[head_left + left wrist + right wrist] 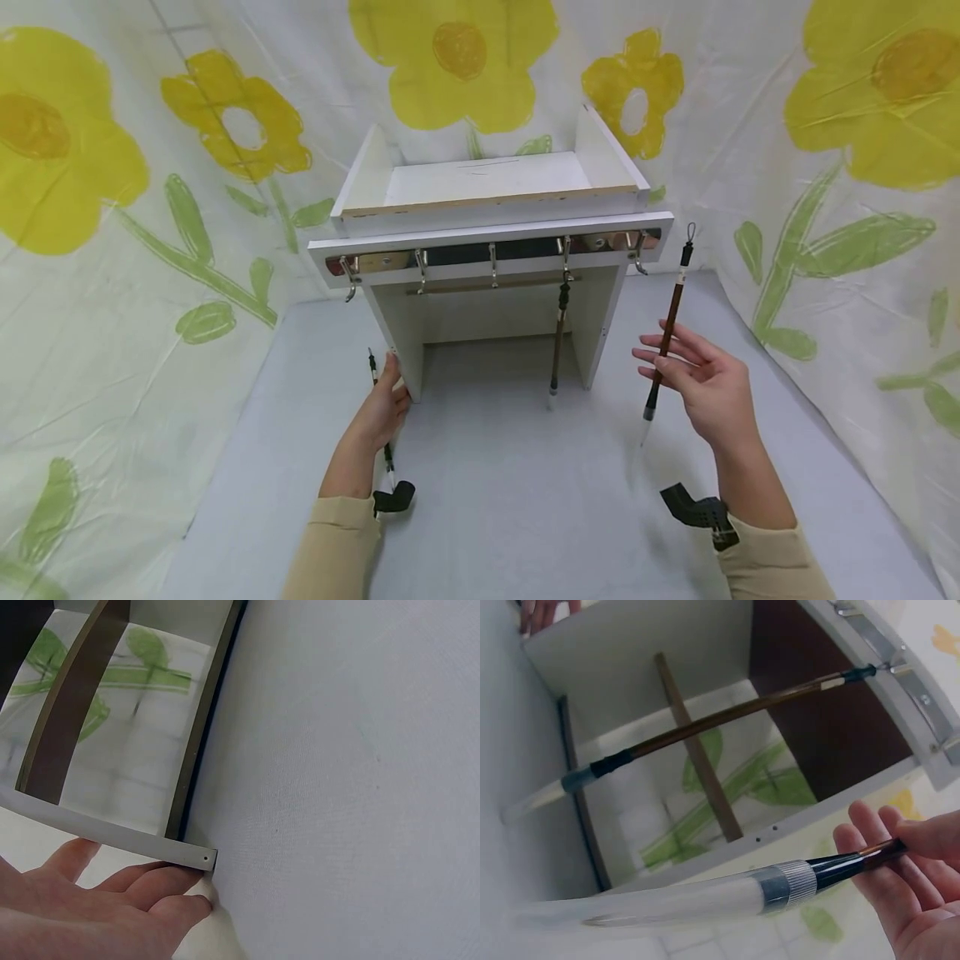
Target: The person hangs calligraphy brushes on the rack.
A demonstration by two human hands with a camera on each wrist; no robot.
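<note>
My right hand (712, 387) pinches a calligraphy brush (676, 304) by its brown handle, loop up and tip down, to the right of a white shelf (615, 325). A clear cap (697, 904) covers its bristles in the right wrist view. My left hand (378, 414) touches the outer face of the shelf's left side panel (127, 836), its fingers fairly straight. A second capped brush (558, 337) hangs upright from one of the metal hooks (566, 247) on the shelf's front rail. Partly hidden behind my left hand lies another brush (388, 457) on the table.
Several hooks line the rail, including a hook (493, 265) at its middle and one (639, 252) at its right end. A pale grey table (487, 500) carries the shelf. Curtains (847, 275) printed with yellow flowers surround it at the back and sides.
</note>
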